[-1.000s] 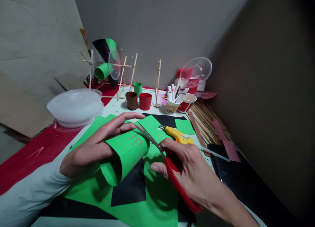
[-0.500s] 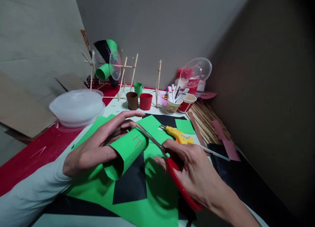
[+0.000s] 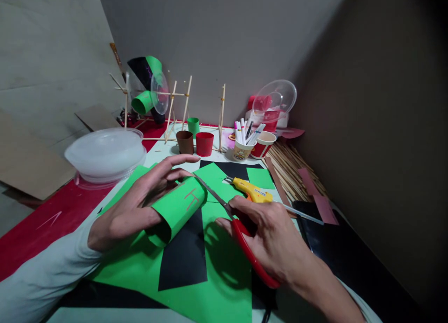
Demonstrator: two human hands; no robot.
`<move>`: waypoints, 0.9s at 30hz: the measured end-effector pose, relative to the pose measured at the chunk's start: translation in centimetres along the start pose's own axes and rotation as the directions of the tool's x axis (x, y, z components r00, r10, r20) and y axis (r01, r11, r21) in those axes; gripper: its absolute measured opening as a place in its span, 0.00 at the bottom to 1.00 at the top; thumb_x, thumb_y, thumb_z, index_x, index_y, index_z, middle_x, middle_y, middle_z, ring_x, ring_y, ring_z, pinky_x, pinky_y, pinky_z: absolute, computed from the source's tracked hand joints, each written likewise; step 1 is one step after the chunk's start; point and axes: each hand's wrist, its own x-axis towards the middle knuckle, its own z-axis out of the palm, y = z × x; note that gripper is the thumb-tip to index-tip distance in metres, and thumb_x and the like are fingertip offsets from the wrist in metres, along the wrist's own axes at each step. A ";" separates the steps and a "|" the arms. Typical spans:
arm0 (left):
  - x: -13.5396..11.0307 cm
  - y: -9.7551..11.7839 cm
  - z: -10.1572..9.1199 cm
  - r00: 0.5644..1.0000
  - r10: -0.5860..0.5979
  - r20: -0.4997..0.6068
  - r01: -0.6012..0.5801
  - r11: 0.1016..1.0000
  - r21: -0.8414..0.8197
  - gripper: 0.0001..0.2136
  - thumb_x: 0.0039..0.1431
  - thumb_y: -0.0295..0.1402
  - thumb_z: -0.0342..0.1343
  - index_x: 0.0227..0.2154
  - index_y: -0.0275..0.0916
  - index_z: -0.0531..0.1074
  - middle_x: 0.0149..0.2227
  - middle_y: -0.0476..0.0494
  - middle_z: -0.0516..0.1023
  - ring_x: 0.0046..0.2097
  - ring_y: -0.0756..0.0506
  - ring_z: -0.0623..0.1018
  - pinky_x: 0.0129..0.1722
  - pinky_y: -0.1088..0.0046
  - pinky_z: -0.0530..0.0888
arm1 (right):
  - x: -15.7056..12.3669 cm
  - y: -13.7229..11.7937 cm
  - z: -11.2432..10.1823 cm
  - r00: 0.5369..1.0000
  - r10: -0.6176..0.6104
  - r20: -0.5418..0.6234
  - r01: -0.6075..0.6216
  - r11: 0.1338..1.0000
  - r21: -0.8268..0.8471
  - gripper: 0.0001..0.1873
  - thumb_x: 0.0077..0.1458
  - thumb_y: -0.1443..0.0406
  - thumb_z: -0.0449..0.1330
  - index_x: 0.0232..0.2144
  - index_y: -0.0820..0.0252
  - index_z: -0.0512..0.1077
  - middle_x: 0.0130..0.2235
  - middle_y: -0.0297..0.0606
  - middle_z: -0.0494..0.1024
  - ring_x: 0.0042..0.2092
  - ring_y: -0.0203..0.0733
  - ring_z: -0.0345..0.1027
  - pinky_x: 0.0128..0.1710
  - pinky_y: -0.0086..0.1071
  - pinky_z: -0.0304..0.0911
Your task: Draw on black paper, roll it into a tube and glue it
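My left hand (image 3: 140, 204) grips a green paper tube (image 3: 185, 204) with marks drawn on its side, thumb at the near open end and fingers behind it. Red-handled scissors (image 3: 250, 255) are in my right hand (image 3: 269, 227); their blades lie along the tube's far rim, close to my left fingertips. Whether the blades have paper between them I cannot tell. Under both hands lie green paper sheets (image 3: 227, 295) and a black paper piece (image 3: 185, 257).
A yellow glue gun (image 3: 250, 190) lies right of the tube. Behind stand brown (image 3: 185, 142), red (image 3: 205, 144) and green (image 3: 193, 127) paper cups, stick frames (image 3: 222, 113) and a cup of markers (image 3: 244, 150). Plastic lids (image 3: 105, 152) are left, wooden sticks (image 3: 294, 166) right.
The tube has tilted a little, so less of its near opening shows. Both hands keep their hold, and the whole view has shifted slightly.
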 end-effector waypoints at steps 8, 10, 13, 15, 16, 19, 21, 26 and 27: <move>0.8 -0.7 -0.3 0.989 -0.144 0.044 0.151 0.930 -0.335 0.26 0.57 0.37 0.63 0.59 0.52 0.69 0.46 0.48 0.82 0.51 0.40 0.81 0.40 0.76 0.78 | 0.7 0.3 -0.9 0.987 0.027 -0.159 -0.008 0.993 0.115 0.19 0.62 0.54 0.62 0.25 0.57 0.63 0.22 0.25 0.57 0.25 0.32 0.46 0.25 0.28 0.48; 0.9 -0.6 -0.2 0.982 -0.175 0.073 0.189 0.867 -0.462 0.29 0.53 0.39 0.64 0.60 0.49 0.68 0.43 0.46 0.83 0.46 0.39 0.82 0.38 0.74 0.79 | 0.9 0.4 -1.2 0.982 0.074 -0.175 -0.044 0.985 0.167 0.20 0.61 0.52 0.62 0.26 0.57 0.65 0.22 0.25 0.56 0.25 0.32 0.48 0.24 0.28 0.48; 1.2 -0.3 -0.1 0.983 -0.176 0.047 0.174 0.826 -0.536 0.32 0.44 0.44 0.64 0.55 0.42 0.72 0.43 0.42 0.83 0.42 0.38 0.82 0.38 0.69 0.80 | 1.1 0.7 -1.2 0.974 0.129 -0.186 -0.077 0.962 0.262 0.20 0.60 0.49 0.62 0.28 0.58 0.69 0.22 0.26 0.59 0.25 0.33 0.53 0.24 0.28 0.51; 1.5 -0.3 -0.4 0.977 -0.209 0.033 0.196 0.836 -0.513 0.28 0.43 0.44 0.63 0.49 0.38 0.76 0.41 0.39 0.83 0.38 0.39 0.82 0.35 0.66 0.79 | 1.2 1.0 -1.0 0.970 0.137 -0.201 -0.075 0.954 0.292 0.19 0.59 0.49 0.62 0.31 0.58 0.70 0.24 0.28 0.63 0.25 0.34 0.58 0.25 0.28 0.55; 1.7 -0.5 -0.6 0.971 -0.239 0.028 0.221 0.840 -0.495 0.26 0.45 0.45 0.62 0.46 0.36 0.77 0.39 0.36 0.83 0.36 0.38 0.81 0.33 0.64 0.79 | 1.3 1.2 -0.9 0.969 0.140 -0.203 -0.074 0.950 0.302 0.19 0.59 0.48 0.63 0.32 0.58 0.71 0.24 0.27 0.64 0.24 0.34 0.58 0.24 0.28 0.56; 2.4 -1.8 -1.6 0.943 -0.331 -0.032 0.289 0.864 -0.411 0.22 0.49 0.46 0.61 0.41 0.33 0.79 0.34 0.37 0.82 0.32 0.40 0.79 0.28 0.65 0.76 | 1.4 1.5 -0.6 0.967 0.159 -0.198 -0.085 0.937 0.339 0.20 0.58 0.47 0.64 0.32 0.57 0.70 0.22 0.26 0.63 0.22 0.33 0.59 0.23 0.28 0.58; 3.0 -2.9 -2.2 0.919 -0.391 -0.054 0.353 0.876 -0.328 0.18 0.57 0.44 0.61 0.42 0.33 0.77 0.37 0.39 0.81 0.35 0.42 0.80 0.30 0.66 0.76 | 1.5 1.7 -0.5 0.966 0.174 -0.193 -0.094 0.927 0.362 0.21 0.57 0.46 0.65 0.32 0.56 0.70 0.21 0.25 0.63 0.20 0.31 0.57 0.20 0.27 0.57; 3.9 -4.4 -2.8 0.880 -0.461 -0.116 0.446 0.885 -0.132 0.15 0.67 0.42 0.58 0.49 0.37 0.73 0.48 0.41 0.78 0.43 0.44 0.80 0.42 0.61 0.80 | 1.6 2.2 -0.5 0.960 0.198 -0.200 -0.108 0.915 0.388 0.23 0.53 0.44 0.67 0.33 0.57 0.71 0.21 0.25 0.66 0.19 0.32 0.60 0.17 0.26 0.57; 3.9 -4.5 -2.8 0.884 -0.449 -0.132 0.438 0.893 -0.107 0.15 0.67 0.42 0.58 0.49 0.37 0.73 0.48 0.41 0.78 0.44 0.43 0.80 0.42 0.61 0.80 | 1.7 2.3 -0.5 0.960 0.197 -0.199 -0.108 0.915 0.388 0.24 0.53 0.44 0.67 0.33 0.57 0.71 0.21 0.26 0.66 0.19 0.32 0.61 0.18 0.26 0.58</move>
